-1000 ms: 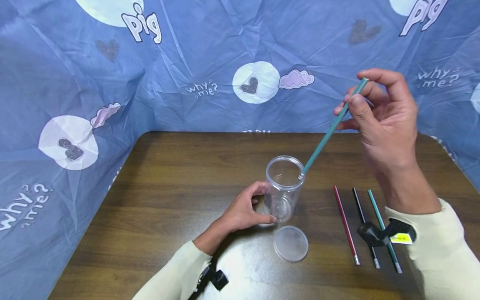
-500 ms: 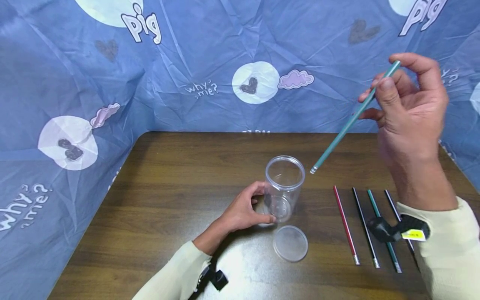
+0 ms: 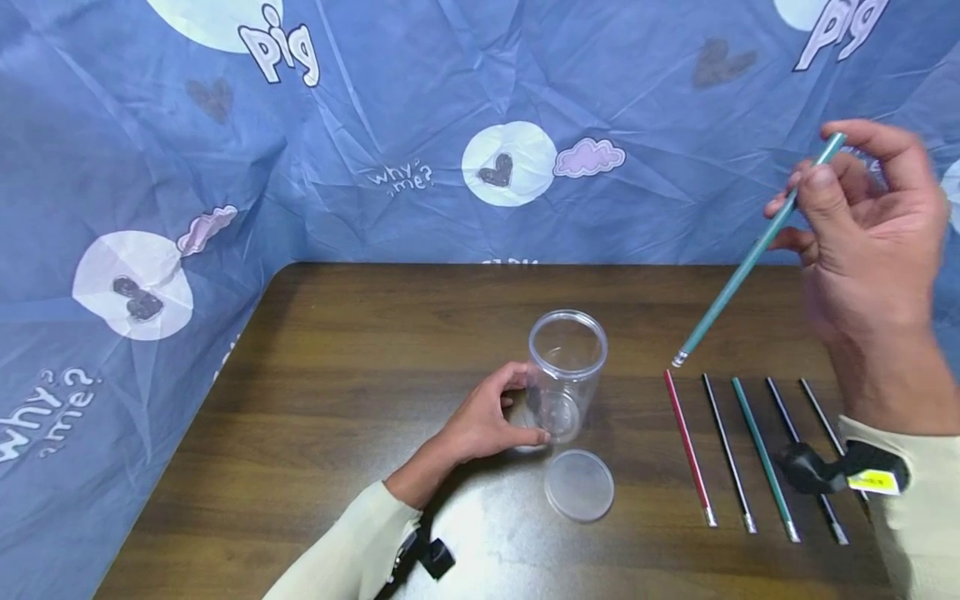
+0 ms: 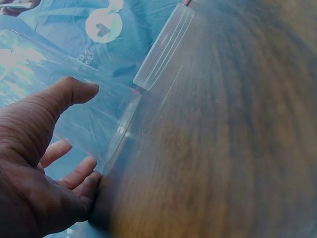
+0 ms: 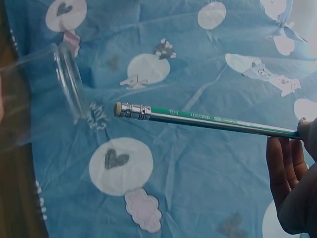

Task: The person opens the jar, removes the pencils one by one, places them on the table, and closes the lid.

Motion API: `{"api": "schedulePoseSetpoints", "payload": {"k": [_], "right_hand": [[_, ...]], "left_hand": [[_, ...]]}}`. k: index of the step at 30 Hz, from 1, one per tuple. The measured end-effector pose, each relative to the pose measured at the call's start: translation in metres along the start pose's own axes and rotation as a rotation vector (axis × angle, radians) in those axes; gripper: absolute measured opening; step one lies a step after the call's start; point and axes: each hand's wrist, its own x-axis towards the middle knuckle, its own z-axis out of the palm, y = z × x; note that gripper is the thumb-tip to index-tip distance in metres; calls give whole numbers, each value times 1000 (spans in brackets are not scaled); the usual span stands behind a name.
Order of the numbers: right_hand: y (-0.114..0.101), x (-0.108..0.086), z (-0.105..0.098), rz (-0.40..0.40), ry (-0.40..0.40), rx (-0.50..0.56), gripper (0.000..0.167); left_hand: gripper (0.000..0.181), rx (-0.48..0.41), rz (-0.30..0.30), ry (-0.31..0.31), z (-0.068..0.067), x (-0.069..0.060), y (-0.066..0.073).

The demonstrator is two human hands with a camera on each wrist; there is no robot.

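Observation:
My left hand (image 3: 483,421) holds the lower side of a clear plastic jar (image 3: 567,372), its thumb in front and fingers on the far side. The jar stands upright with no lid on. In the left wrist view the thumb and fingers curve about the jar (image 4: 94,119). Over the table's right side, my right hand (image 3: 881,242) pinches a green pencil (image 3: 753,257) near its upper end. That pencil slants down to the left, eraser end lowest. The right wrist view shows the eraser and metal ferrule of the pencil (image 5: 198,119) apart from the jar's mouth.
A round translucent lid (image 3: 579,486) lies just in front of the jar. To the right, several pencils lie side by side, among them a red pencil (image 3: 690,450) and a green pencil (image 3: 765,458). Blue printed cloth (image 3: 420,100) hangs behind the wooden table (image 3: 337,375).
The right hand has carried the green pencil right, away from the jar's rim. More of the pencils on the table now show. The left hand and jar have stayed in place.

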Motion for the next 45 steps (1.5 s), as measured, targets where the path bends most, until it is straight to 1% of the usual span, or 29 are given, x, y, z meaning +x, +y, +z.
{"api": "schedulePoseSetpoints", "payload": {"k": [2, 6, 8, 10, 12, 14, 18, 21, 26, 31, 33, 34, 38, 40, 41, 43, 44, 45], "right_hand": [[-3, 0, -7, -3, -13, -65, 33], [-8, 1, -22, -21, -30, -166, 34], [-10, 2, -31, -20, -41, -160, 35], [-11, 2, -41, -33, -70, -146, 37], [-13, 2, -49, -30, -88, -162, 38], [-16, 0, -58, -19, -94, -204, 37], [-19, -3, -72, -10, -70, -303, 33], [-21, -4, -83, -26, -65, -381, 32], [-25, -5, -105, -13, -71, -451, 33], [-25, -8, -126, 17, -31, -488, 33], [-26, -10, -135, 42, -12, -517, 33], [-27, -11, -139, 53, -12, -558, 33], [-29, -14, -156, 91, -63, -600, 31], [-29, -15, -164, 91, -125, -587, 31], [-29, -16, -168, 104, -154, -565, 32], [-29, -20, -176, 117, -199, -597, 34], [-29, -22, -180, 121, -213, -634, 35], [-29, -24, -185, 136, -227, -639, 36]], "left_hand": [[72, -3, 3, 0, 0, 1, 0], [72, -29, -26, -8, -1, 1, 1], [73, -31, -33, -9, -1, 1, 2], [73, -25, -34, -8, -1, 1, 2], [73, -21, -37, -9, -1, 1, 1], [73, -19, -40, -9, 0, 2, 0], [73, -21, -42, -9, 0, 1, 0], [73, -23, -48, -13, -1, 1, 0], [74, -29, -30, -12, -1, 0, 0], [74, -33, -28, -8, -1, 1, 0], [73, -29, -32, -8, -1, 1, 0], [73, -28, -34, -8, -1, 1, 0], [74, -21, -31, -8, 0, 1, -2], [74, -22, -26, -6, 0, 1, -2], [74, -23, -26, -5, 0, 2, -2], [74, -24, -33, -7, 0, 2, -2], [74, -24, -34, -8, 0, 2, -2], [74, -25, -30, -9, 0, 2, -1]]}}
